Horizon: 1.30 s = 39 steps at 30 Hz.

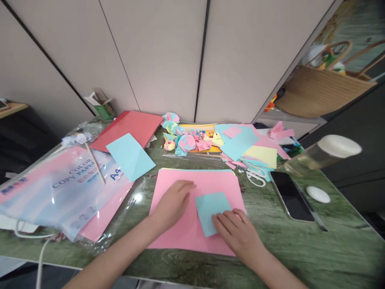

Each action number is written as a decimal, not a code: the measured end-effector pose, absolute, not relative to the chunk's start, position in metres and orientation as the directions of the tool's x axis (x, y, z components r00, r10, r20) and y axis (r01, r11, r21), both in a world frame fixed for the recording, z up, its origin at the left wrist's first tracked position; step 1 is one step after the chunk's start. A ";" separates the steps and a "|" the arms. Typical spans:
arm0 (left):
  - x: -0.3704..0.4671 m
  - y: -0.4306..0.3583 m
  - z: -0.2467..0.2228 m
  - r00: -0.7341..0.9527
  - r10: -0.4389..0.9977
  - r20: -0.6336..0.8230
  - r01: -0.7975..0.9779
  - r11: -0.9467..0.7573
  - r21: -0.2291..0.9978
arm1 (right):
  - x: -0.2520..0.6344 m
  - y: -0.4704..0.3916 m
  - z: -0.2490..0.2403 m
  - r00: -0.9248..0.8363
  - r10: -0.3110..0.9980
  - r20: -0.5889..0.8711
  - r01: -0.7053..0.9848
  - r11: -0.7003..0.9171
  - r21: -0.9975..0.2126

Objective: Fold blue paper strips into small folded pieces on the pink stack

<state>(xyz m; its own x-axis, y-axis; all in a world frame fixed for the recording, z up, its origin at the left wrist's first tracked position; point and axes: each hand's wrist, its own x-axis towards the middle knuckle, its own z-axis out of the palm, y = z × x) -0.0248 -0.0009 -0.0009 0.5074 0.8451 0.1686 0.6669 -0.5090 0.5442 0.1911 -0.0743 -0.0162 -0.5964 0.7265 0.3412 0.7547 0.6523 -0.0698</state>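
Observation:
A small light-blue sheet of paper (209,210) lies over a stack of larger sheets with pink paper (168,237) on top. My right hand (237,230) has its fingers curled on the blue paper's lower right part, gripping it there; the thumb is mostly hidden. To the left of that piece, my left hand (174,200) hovers over or rests on the pink sheet. Its fingers stretch toward the right with nothing in them. Edges of yellow and blue sheets peek out at the back of the stack.
At the left lie a clear copy-paper bag (75,184), another blue sheet (130,156) and a red folder (129,124). Folded paper flowers (186,142) and loose sheets (237,140) sit behind. A phone (291,196), white oval object (318,194) and tilted-looking cup (323,154) are right.

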 end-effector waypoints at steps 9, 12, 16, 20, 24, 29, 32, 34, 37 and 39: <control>-0.031 -0.030 -0.010 0.843 0.538 -0.005 0.475 -0.740 0.477 | 0.196 -0.065 -0.005 -0.538 0.843 0.010 0.776 0.500 -0.383; -0.033 -0.024 -0.007 0.822 0.569 -0.011 0.484 -0.688 0.541 | 0.210 -0.051 0.000 -0.499 0.866 -0.006 0.757 0.433 -0.489; -0.023 -0.023 -0.014 0.719 0.695 0.007 0.555 -0.580 0.596 | 0.216 -0.040 -0.010 -0.384 0.921 -0.062 0.756 0.276 -0.593; -0.017 -0.027 -0.026 0.529 0.846 0.059 0.646 -0.447 0.619 | 0.210 -0.038 -0.018 -0.263 0.962 -0.073 0.770 0.164 -0.616; -0.014 -0.038 -0.026 0.598 0.751 0.280 0.643 -0.658 0.393 | 0.205 -0.036 -0.019 -0.220 0.973 -0.069 0.794 0.137 -0.593; -0.003 -0.055 -0.025 0.803 0.570 0.173 0.555 -0.821 0.131 | 0.205 -0.034 -0.021 -0.199 0.978 -0.063 0.806 0.127 -0.579; 0.000 -0.057 -0.028 0.813 0.581 0.038 0.576 -0.811 0.102 | 0.204 -0.035 -0.024 -0.152 0.987 -0.048 0.821 0.099 -0.562; -0.001 -0.055 -0.029 0.820 0.572 0.010 0.568 -0.816 0.105 | 0.203 -0.036 -0.027 -0.122 0.992 -0.043 0.833 0.078 -0.548; -0.003 -0.053 -0.029 0.816 0.578 -0.006 0.574 -0.810 0.117 | 0.202 -0.036 -0.030 -0.096 0.995 -0.018 0.852 0.073 -0.518; -0.003 -0.052 -0.029 0.813 0.582 -0.014 0.579 -0.805 0.128 | 0.201 -0.036 -0.032 -0.099 0.995 0.005 0.872 0.089 -0.482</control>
<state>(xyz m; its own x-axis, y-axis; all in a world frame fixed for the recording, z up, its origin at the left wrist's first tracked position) -0.0028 -0.0520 -0.0286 0.8127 0.5825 -0.0137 0.5792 -0.8051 0.1276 0.2013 -0.0360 -0.0320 -0.0993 0.9950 0.0048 0.8717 0.0893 -0.4818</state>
